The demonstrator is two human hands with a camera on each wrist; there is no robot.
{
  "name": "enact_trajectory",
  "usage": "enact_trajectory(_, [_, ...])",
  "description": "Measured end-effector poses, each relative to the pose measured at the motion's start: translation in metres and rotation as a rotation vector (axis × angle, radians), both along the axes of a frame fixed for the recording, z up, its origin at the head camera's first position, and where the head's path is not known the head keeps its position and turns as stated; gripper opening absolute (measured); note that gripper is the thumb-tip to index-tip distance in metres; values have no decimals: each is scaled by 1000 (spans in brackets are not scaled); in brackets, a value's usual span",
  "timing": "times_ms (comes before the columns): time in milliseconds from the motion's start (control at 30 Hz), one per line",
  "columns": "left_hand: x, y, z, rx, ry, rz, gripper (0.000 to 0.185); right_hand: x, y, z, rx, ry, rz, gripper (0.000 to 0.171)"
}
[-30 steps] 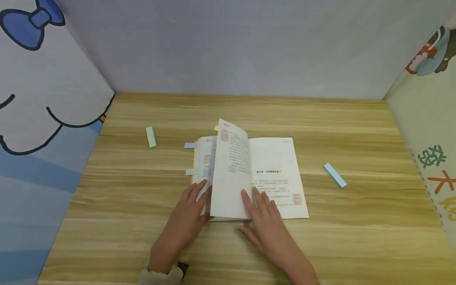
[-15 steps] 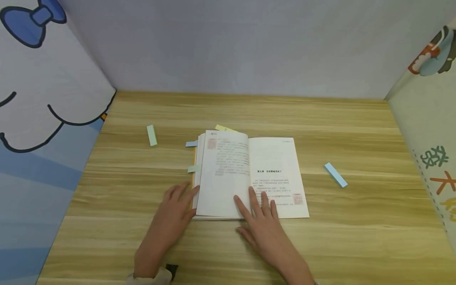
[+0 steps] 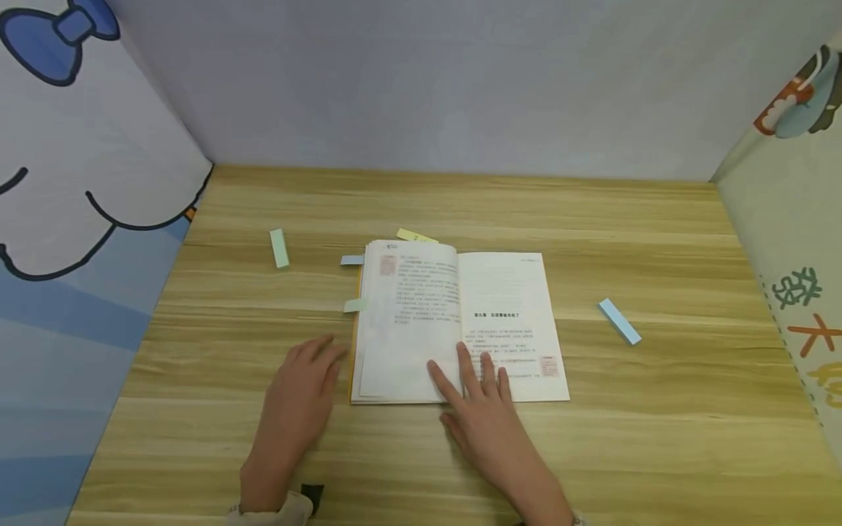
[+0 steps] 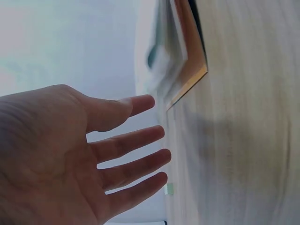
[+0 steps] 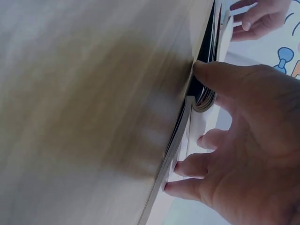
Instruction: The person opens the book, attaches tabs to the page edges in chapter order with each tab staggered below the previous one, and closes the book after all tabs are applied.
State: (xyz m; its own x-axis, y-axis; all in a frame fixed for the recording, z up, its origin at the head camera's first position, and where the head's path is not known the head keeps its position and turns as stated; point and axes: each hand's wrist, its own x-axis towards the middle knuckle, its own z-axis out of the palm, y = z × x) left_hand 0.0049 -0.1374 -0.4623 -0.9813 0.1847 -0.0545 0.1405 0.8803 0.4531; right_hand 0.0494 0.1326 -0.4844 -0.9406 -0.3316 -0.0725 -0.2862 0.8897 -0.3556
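The left hand (image 3: 296, 398) has slipped clear now, just beside the book's lower left edge, fingers loose, holding nothing! The right hand (image 3: 483, 420) stays spread across the fold, gripping nothing. And that leaf (image 3: 409, 343), raised a second ago, lies down! The book (image 3: 506, 288) sits open mid-surface (image 3: 658, 438), white pages, small print, pink boxes (image 3: 549, 367); green tab (image 3: 355, 305) and blue tab (image 3: 352, 260) jut left, yellow tab (image 3: 417, 236) at the top.

Pale left sleeve (image 3: 276, 513) (black tab (image 3: 313, 497) beside it).
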Motion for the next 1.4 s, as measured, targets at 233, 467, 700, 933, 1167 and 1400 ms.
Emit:
enact_trajectory(233, [-3,7,-1,86,140,-32,27,-2,-5,1,70,15,-14,67])
enact_trajectory(467, [-9,27,-5,109,147,-128,28,-3,-10,3,115,36,-16,78])
enact_trajectory(700, [-12,47,-16,98,78,-194,37,-2,-13,2,138,51,-8,88])
enact_trajectory(933, [-13,59,-19,11,-15,-211,48,-2,-14,2,156,41,-9,89])
enact_trajectory(1167, [-11,67,-17,9,-59,-190,57,-3,-14,4,146,14,-51,81])
enact_trajectory(1400, [-8,78,-17,-18,-34,-126,58,-8,1,9,-81,90,-246,51])
